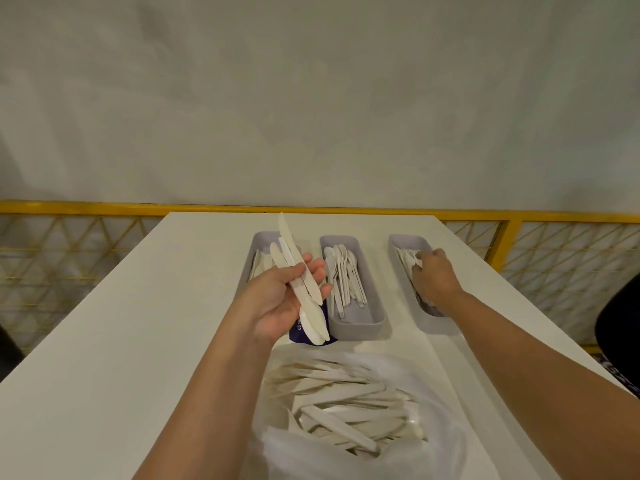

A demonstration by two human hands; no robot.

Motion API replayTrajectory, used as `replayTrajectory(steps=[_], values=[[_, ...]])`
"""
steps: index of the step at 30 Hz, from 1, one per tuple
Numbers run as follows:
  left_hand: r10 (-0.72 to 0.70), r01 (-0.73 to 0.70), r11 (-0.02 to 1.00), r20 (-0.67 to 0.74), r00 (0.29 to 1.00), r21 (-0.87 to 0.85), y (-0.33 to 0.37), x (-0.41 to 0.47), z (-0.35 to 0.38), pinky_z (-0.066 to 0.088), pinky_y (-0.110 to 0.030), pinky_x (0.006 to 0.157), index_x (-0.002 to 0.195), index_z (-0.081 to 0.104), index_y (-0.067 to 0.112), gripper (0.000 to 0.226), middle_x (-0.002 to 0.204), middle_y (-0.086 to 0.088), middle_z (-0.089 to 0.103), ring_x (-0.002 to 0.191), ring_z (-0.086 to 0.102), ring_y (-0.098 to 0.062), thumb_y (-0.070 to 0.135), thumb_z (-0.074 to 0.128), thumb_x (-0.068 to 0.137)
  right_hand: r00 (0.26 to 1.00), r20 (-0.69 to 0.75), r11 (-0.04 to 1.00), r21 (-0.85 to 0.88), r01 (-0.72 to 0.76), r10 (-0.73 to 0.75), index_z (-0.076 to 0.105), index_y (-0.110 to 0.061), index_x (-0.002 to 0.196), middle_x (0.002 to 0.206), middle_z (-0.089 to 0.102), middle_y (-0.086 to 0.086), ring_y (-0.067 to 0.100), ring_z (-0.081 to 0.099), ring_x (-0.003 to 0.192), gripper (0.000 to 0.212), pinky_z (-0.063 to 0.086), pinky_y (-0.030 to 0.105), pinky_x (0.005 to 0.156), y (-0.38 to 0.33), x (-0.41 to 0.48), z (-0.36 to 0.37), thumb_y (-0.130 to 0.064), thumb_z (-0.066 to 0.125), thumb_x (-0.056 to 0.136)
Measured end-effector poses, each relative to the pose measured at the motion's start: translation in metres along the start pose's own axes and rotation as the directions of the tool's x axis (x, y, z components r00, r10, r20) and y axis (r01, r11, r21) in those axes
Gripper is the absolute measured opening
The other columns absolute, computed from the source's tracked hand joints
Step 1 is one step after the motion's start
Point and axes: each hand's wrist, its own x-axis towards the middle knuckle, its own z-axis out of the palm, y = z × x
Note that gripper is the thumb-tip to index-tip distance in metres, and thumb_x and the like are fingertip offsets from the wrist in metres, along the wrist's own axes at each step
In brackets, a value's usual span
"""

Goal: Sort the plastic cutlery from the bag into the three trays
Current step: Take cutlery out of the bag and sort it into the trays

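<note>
On the smooth white table (138,323), a clear crinkled plastic bag (440,372) sits at 6 o'clock, full of flat, cream-coloured cutlery (339,403). 3 long grey trays with rounded corners stand side by side towards 12 o'clock. The left hand (277,303), palm up, grips a bundle of slim knives (294,268) over the 11 o'clock tray (258,241). The middle tray (360,329) holds spoons (341,271). The right hand (434,277) reaches into the 1 o'clock tray (394,242), fingers bent onto the forks (406,257); whether it grips any I cannot tell.
</note>
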Motion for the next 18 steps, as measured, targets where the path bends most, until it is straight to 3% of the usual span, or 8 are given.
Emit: replayTrajectory(steps=[3, 6, 10, 15, 18], values=[[0.003, -0.003, 1.000, 0.020, 1.000, 0.029, 0.000, -0.002, 0.002, 0.059, -0.030, 0.053, 0.096, 0.056, 0.002, 0.018, 0.067, -0.009, 0.072, 0.055, 0.070, -0.015, 0.000, 0.039, 0.097, 0.983, -0.083, 0.975, 0.141, 0.172, -0.162, 0.057, -0.007, 0.123, 0.126, 0.050, 0.016, 0.032, 0.053, 0.111, 0.031, 0.042, 0.029, 0.090, -0.036, -0.015, -0.026, -0.015, 0.047, 0.095], [-0.007, 0.002, 0.995, 0.047, 0.999, 0.100, 0.000, -0.003, 0.001, 0.055, -0.023, 0.049, 0.096, 0.058, 0.004, 0.018, 0.071, -0.007, 0.073, 0.054, 0.068, -0.012, 0.003, 0.040, 0.097, 0.957, -0.023, 0.883, 0.381, 0.275, -0.288, 0.070, -0.008, 0.101, 0.107, 0.067, 0.006, 0.021, 0.060, 0.099, 0.021, 0.044, 0.020, 0.074, -0.085, -0.044, -0.049, -0.016, 0.053, 0.092], [-0.015, 0.000, 0.980, 0.078, 0.997, 0.198, -0.002, -0.003, 0.002, 0.052, -0.021, 0.048, 0.103, 0.058, 0.005, 0.017, 0.071, -0.005, 0.072, 0.053, 0.066, -0.011, 0.007, 0.041, 0.098, 0.916, 0.163, 0.824, 0.515, 0.238, -0.367, 0.073, -0.011, 0.087, 0.095, 0.071, 0.007, 0.022, 0.063, 0.091, 0.025, 0.048, 0.039, 0.090, -0.131, -0.077, -0.059, -0.032, 0.060, 0.088], [-0.014, -0.012, 0.962, 0.093, 0.996, 0.274, -0.003, -0.006, 0.007, 0.054, -0.023, 0.047, 0.119, 0.052, 0.001, 0.026, 0.063, -0.007, 0.071, 0.050, 0.066, -0.014, 0.008, 0.039, 0.099, 0.893, 0.301, 0.833, 0.538, 0.130, -0.334, 0.066, -0.008, 0.075, 0.069, 0.061, 0.005, 0.013, 0.055, 0.059, 0.023, 0.049, 0.028, 0.066, -0.150, -0.093, -0.051, -0.027, 0.063, 0.087], [-0.053, 0.016, 0.959, 0.124, 0.991, 0.285, -0.001, -0.010, 0.009, 0.054, -0.024, 0.047, 0.101, 0.058, -0.001, 0.024, 0.062, -0.009, 0.069, 0.049, 0.065, -0.016, 0.011, 0.036, 0.100, 0.927, 0.247, 0.801, 0.593, 0.085, -0.281, 0.062, -0.007, 0.071, 0.063, 0.056, 0.005, 0.013, 0.050, 0.055, 0.027, 0.042, 0.025, 0.058, -0.151, -0.091, -0.049, -0.024, 0.057, 0.091]])
